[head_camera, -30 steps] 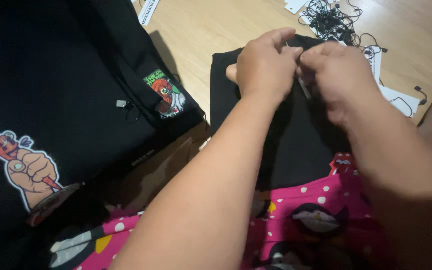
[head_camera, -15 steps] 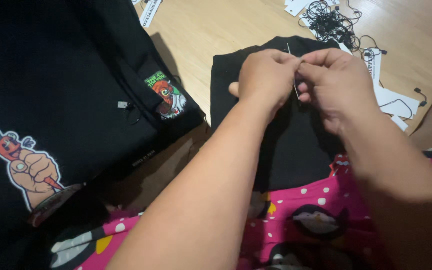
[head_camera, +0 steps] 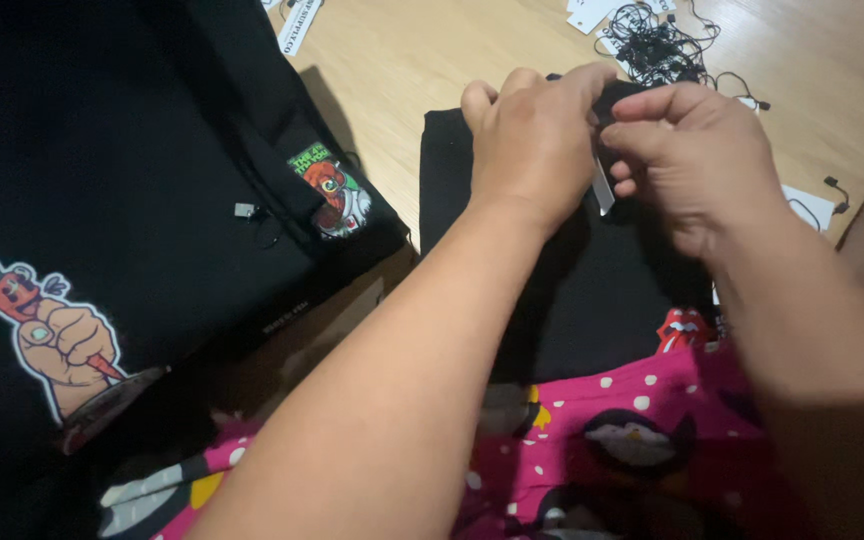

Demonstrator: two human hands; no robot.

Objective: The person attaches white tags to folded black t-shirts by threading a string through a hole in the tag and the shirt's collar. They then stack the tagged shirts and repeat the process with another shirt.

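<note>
Head view: pale wooden floor (head_camera: pixel 422 70) as the working surface, bare in a strip between two dark garments. At far edge, a tangle of thin black tag strings (head_camera: pixel 657 45) beside white paper tags (head_camera: pixel 592 12); one more white tag (head_camera: pixel 807 205) near right edge. No containers visible.

Spread over left side, black garment (head_camera: pixel 102 150) with a carrot-in-fist print (head_camera: pixel 47 325) and a small green-and-red patch (head_camera: pixel 332 190). At centre, folded black cloth (head_camera: pixel 592 300) flat on floor, near end touching pink polka-dot fabric (head_camera: pixel 652 430) along near edge.

Left hand (head_camera: pixel 532 140) curled on far end of folded cloth, fingers pressed together. Right hand (head_camera: pixel 697 160) just beside, thumb and forefinger pinching a small white tag (head_camera: pixel 603 188) against that cloth.
</note>
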